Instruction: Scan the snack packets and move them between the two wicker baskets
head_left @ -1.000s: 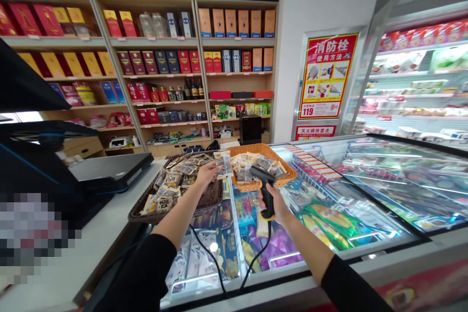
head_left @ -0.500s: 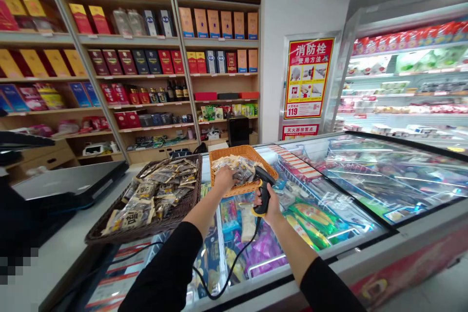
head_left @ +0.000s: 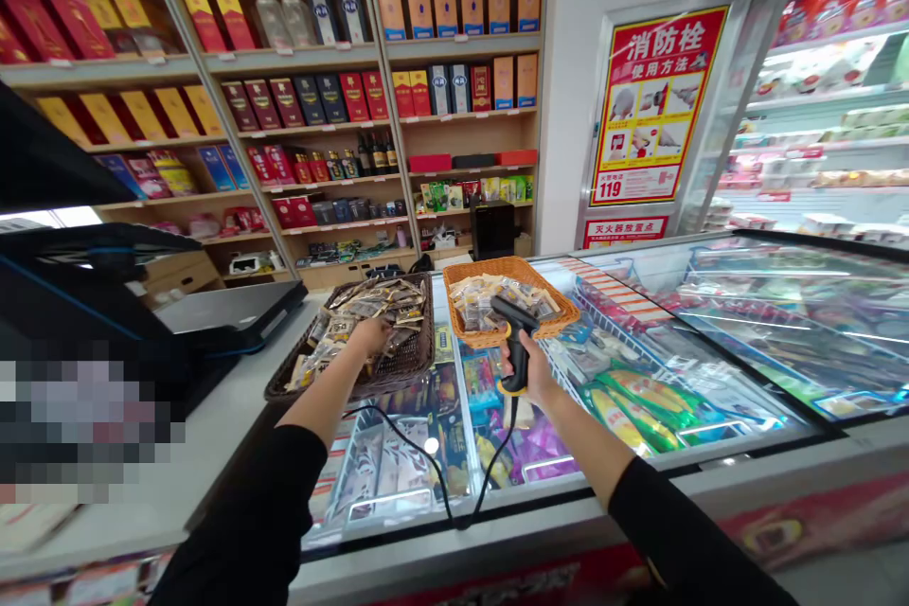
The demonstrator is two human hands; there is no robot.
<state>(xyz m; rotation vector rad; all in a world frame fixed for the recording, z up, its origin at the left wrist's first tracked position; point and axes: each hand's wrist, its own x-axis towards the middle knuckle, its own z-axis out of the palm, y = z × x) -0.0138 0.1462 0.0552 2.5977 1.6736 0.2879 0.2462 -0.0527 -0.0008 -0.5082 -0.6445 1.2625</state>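
Note:
My right hand [head_left: 530, 365] is wrapped around the grip of a black and yellow barcode scanner [head_left: 517, 341], its head over the front edge of the orange wicker basket [head_left: 483, 338]. Small clear and cream snack packets [head_left: 472, 294] fill that basket. Farther left, my left hand [head_left: 372, 337] reaches into the dark brown wicker basket [head_left: 424, 341], touching the heap of similar snack packets [head_left: 333, 331]. Its fingertips are hidden among the packets, so I cannot tell whether it grips one. The scanner's black cable [head_left: 490, 473] loops down over the freezer glass.
Both baskets rest on a glass-topped chest freezer [head_left: 525, 497] holding bagged frozen goods. A counter [head_left: 163, 454] with a flat black-edged device [head_left: 234, 317] and a dark screen stands at left. Shelves of boxed goods [head_left: 319, 99] and a red fire-hydrant sign [head_left: 657, 104] are behind.
My left hand has moved left from the orange basket to the dark brown one. My right hand still holds the scanner by the orange basket. The camera view has shifted.

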